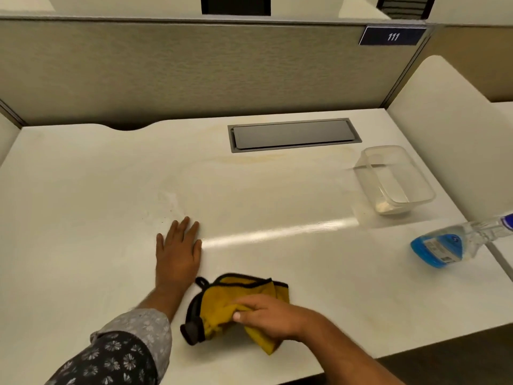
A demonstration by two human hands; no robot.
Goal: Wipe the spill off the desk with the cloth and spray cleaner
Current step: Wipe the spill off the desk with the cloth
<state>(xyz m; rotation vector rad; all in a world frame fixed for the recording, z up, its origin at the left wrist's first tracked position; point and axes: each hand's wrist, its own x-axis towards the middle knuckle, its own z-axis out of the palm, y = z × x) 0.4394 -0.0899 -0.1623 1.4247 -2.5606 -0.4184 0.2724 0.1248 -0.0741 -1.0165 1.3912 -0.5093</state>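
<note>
A yellow cloth (222, 298) with a black trim lies bunched on the white desk (83, 218) near its front edge. My right hand (273, 318) grips the cloth's right part, fingers closed on the fabric. My left hand (177, 251) rests flat on the desk, fingers spread, just left of and beyond the cloth. A faint wet smear with small specks (169, 202) marks the desk just beyond my left fingertips. The spray cleaner bottle (447, 247), clear with blue liquid, lies on its side at the desk's right edge, far from both hands.
A clear plastic container (394, 179) stands at the right rear of the desk. A grey cable hatch (294, 134) is set into the desk's back. A beige partition wall (194, 70) with a "111" sign (392, 36) closes the back; a white side panel (449, 129) stands at the right.
</note>
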